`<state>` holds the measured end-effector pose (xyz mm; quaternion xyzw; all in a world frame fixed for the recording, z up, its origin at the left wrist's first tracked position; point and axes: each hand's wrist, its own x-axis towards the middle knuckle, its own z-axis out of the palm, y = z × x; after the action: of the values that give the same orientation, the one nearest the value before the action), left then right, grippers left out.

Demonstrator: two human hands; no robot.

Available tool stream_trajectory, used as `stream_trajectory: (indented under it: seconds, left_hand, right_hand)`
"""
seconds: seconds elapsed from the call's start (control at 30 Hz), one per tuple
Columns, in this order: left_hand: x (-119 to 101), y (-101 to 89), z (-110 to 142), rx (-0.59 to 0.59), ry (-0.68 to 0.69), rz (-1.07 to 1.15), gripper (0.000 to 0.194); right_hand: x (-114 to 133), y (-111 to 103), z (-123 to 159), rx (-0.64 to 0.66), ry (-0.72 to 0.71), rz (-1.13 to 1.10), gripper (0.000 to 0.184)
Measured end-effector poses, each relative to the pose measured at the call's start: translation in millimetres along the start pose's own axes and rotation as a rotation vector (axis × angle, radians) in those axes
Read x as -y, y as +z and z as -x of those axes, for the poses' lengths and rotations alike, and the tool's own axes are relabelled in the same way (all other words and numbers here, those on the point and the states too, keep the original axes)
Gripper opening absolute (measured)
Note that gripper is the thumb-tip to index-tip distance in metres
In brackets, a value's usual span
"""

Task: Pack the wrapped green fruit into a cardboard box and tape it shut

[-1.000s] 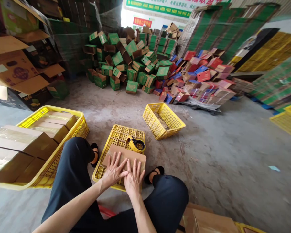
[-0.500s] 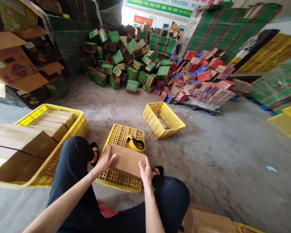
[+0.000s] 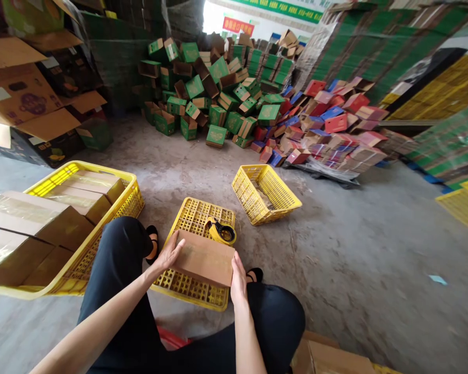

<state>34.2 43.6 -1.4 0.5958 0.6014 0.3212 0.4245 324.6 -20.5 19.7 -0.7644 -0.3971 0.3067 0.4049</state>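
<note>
A closed brown cardboard box [image 3: 205, 257] lies between my two hands, over an upturned yellow plastic crate [image 3: 193, 212]. My left hand [image 3: 170, 253] presses against the box's left end, its thumb along the top edge. At the opposite end, my right hand [image 3: 238, 275] holds the box with its fingers along the short side; some fingertips are hidden behind it. Just beyond the box, a yellow tape dispenser [image 3: 221, 231] with a black ring rests on the crate.
To my left, a large yellow crate [image 3: 134, 195] holds several taped cardboard boxes [image 3: 27, 215]. A smaller yellow crate [image 3: 265, 195] stands ahead on the concrete floor. Green cartons [image 3: 216, 135] and red and blue cartons [image 3: 335, 123] are heaped farther back. More cardboard [image 3: 335, 358] sits by my right knee.
My right thumb has slid from the top of the box to its right edge. Both hands stay at the box's ends. The camera view has shifted slightly.
</note>
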Motion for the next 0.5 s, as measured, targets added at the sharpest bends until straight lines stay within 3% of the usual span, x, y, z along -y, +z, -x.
stream_trajectory:
  seconds: [0.2, 0.4, 0.5]
  left_hand:
    - [19.8, 10.8, 29.7, -0.105, 0.069, -0.186, 0.08]
    - [29.8, 19.8, 40.2, -0.124, 0.275, -0.4, 0.097]
    - [23.4, 21.7, 43.2, -0.187, 0.357, -0.55, 0.103]
  right_hand:
    - [-18.0, 10.1, 39.5, -0.006, 0.042, 0.107, 0.092]
    - [-14.1, 21.1, 59.3, 0.031, -0.135, 0.469, 0.109]
    - [-2.2, 23.4, 67.6, 0.017, -0.231, 0.704, 0.105]
